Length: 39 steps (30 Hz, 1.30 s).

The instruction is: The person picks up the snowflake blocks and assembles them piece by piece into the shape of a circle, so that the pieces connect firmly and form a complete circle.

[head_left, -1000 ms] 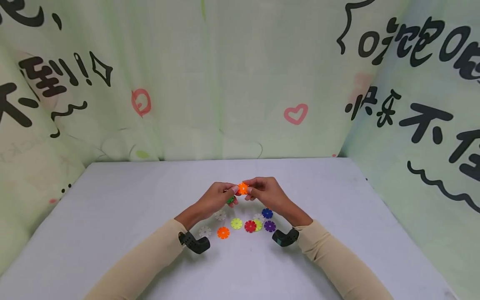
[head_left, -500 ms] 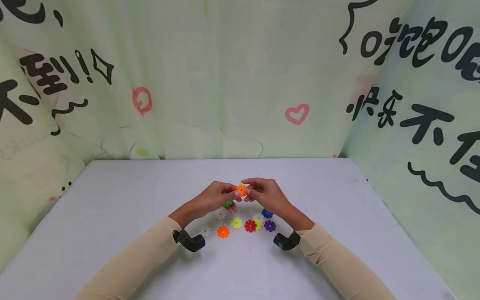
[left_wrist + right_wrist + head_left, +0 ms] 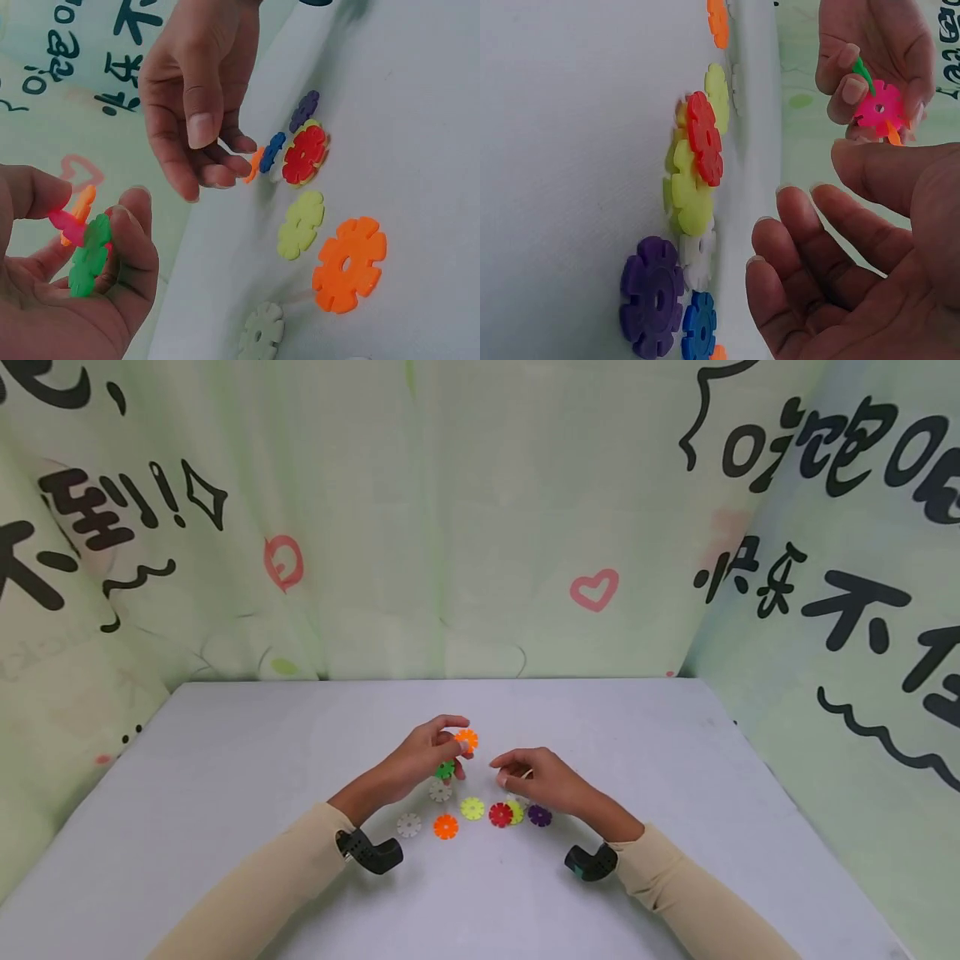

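Note:
My left hand (image 3: 420, 760) pinches a small joined piece made of notched flower-shaped plastic discs. In the left wrist view it has a green disc (image 3: 90, 259) and an orange disc (image 3: 79, 214) set into a pink disc (image 3: 870, 116). My right hand (image 3: 546, 775) hovers over the right side of the loose discs, its fingers loosely bent and holding nothing. Below it lie a purple disc (image 3: 651, 300), a blue disc (image 3: 699, 326) and a white disc (image 3: 697, 255). A red disc (image 3: 500, 815) overlaps a yellow disc (image 3: 516, 812).
Between the wrists, a yellow disc (image 3: 472, 808) and an orange disc (image 3: 446, 827) rest on the white table (image 3: 480, 902). White discs (image 3: 408, 826) lie near the left wrist. Printed curtains (image 3: 495, 527) hang behind and beside the table.
The right hand has let go of the orange disc and moved right and toward the body, over the loose discs. The left hand has shifted slightly left with the joined piece.

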### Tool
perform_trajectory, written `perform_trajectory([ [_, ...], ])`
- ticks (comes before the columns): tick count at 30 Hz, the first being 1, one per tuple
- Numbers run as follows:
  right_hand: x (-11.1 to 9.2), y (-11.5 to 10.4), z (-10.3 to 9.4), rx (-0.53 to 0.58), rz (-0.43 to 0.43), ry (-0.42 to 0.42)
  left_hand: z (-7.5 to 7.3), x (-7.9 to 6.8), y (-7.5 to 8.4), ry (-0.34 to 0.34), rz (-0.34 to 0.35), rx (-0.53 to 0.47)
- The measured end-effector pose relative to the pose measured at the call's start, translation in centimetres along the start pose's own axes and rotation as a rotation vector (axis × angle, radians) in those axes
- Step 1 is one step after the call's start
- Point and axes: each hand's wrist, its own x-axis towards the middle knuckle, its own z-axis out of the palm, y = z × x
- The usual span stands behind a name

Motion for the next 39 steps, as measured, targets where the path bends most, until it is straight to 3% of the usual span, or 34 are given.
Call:
perform_trajectory([
  [8, -0.5, 0.4, 0.4, -0.022, -0.01, -0.128, -0.2, -0.4, -0.1, 0.065, -0.046, -0.065],
  [14, -0.8, 0.7, 0.3, 0.033, -0.007, -0.205, -0.4, -0.3, -0.5, 0.104, -0.09, -0.108],
  [19, -1.1, 1.0, 0.6, 0.021, -0.007, -0.196, -0.3, -0.4, -0.9, 0.067, -0.112, -0.1],
  [27, -1.1, 1.5, 0.7, -0.061, -0.073, -0.191, 0.2, -0.4, -1.4, -0.022, -0.09, -0.109],
  [34, -0.9, 1.1, 0.5, -0.038, -0.067, -0.227, 0.4, -0.7, -1.8, -0.028, -0.109, -0.12],
  [39, -0.7, 0.8, 0.6, 0.009, -0.054, -0.195, 0.4, -0.7, -1.8, -0.016, -0.149, -0.122],
])
